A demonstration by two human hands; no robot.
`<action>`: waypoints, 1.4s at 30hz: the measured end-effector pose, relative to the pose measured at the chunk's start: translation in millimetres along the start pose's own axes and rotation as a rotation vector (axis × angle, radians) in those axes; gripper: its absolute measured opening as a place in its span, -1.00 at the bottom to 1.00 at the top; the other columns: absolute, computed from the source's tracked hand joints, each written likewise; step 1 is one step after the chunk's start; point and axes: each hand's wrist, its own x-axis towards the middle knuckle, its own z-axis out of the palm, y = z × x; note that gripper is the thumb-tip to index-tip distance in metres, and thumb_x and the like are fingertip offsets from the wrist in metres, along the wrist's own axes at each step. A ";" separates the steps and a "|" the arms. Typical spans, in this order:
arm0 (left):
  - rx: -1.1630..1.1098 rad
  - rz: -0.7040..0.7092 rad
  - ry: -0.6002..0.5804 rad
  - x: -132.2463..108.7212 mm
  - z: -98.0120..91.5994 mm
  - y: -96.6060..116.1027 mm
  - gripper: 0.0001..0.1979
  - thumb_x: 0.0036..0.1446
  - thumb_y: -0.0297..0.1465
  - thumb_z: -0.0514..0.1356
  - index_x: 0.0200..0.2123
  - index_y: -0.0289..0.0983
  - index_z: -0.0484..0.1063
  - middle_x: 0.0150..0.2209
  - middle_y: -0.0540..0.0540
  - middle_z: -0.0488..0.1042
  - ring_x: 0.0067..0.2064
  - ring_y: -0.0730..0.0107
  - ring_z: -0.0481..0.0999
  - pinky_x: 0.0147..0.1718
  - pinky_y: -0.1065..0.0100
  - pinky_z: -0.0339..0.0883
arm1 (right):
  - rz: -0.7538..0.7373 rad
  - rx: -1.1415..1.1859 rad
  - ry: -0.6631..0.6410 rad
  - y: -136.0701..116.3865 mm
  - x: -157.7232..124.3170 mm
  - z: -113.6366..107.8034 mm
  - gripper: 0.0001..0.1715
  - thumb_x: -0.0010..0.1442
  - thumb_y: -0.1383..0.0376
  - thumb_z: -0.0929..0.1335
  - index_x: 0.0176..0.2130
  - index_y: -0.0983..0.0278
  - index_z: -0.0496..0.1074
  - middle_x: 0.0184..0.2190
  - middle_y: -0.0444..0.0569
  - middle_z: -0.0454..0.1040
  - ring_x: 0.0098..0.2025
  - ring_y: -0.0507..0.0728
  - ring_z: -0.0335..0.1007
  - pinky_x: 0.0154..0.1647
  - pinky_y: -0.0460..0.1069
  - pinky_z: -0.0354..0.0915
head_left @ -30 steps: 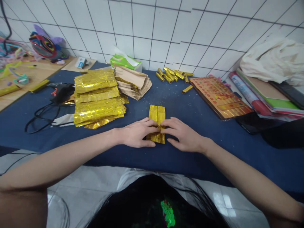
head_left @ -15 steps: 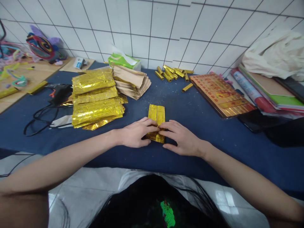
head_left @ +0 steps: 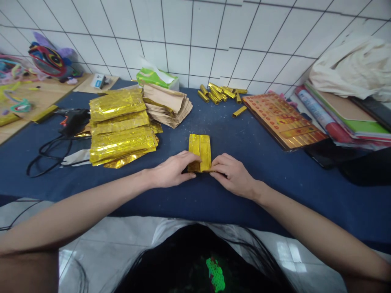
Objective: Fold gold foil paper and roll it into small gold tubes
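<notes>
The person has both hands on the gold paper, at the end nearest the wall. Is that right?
Not quite: the left hand and right hand are both on the gold paper, but at the end nearest the person, as the head view shows.

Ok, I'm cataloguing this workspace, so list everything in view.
folded foil paper: 1, gold, front centre
foil sheet pile: 1, gold, left
brown paper stack: 1, tan, back centre
foil tubes: about ten, gold, back
tissue pack: 1, green, back
glue gun: 1, black, left
wooden board: 1, tan, far left
craft scraps: several, mixed, on board
craft figure: 1, multicoloured, back left
small box: 1, white, back left
printed pack: 1, orange, right
book stack: 1, mixed, far right
crumpled cloth: 1, cream, back right
tablecloth: 1, navy, beneath
tiled wall: 1, white, rear
left hand: 1, bare, touching folded foil
right hand: 1, bare, touching folded foil
</notes>
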 end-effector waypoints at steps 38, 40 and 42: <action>-0.028 -0.119 0.138 3.5 8.5 1.1 -0.87 0.15 -0.48 0.03 -0.24 -0.30 0.32 -0.26 -0.09 0.43 -0.16 0.35 0.41 -0.17 0.30 0.32 | 0.456 0.102 -0.218 -0.6 13.4 -6.6 -0.75 0.14 0.22 0.29 -0.51 0.29 0.33 -0.48 -0.16 0.31 -0.44 -0.01 0.23 -0.42 -0.09 0.08; -0.023 -0.127 0.144 3.8 8.7 2.0 -0.88 0.15 -0.48 0.02 -0.25 -0.30 0.32 -0.26 -0.09 0.43 -0.16 0.35 0.41 -0.17 0.29 0.32 | 0.451 0.146 -0.196 -0.2 11.4 -7.3 -0.77 0.11 0.24 0.31 -0.53 0.29 0.32 -0.48 -0.17 0.30 -0.44 -0.01 0.22 -0.40 -0.09 0.09; -0.015 -0.134 0.148 3.6 9.4 2.5 -0.89 0.15 -0.48 0.02 -0.26 -0.30 0.31 -0.27 -0.08 0.42 -0.17 0.35 0.41 -0.17 0.30 0.32 | 0.455 0.151 -0.181 0.0 10.7 -6.5 -0.76 0.12 0.28 0.30 -0.55 0.29 0.30 -0.49 -0.17 0.28 -0.45 -0.02 0.21 -0.40 -0.09 0.09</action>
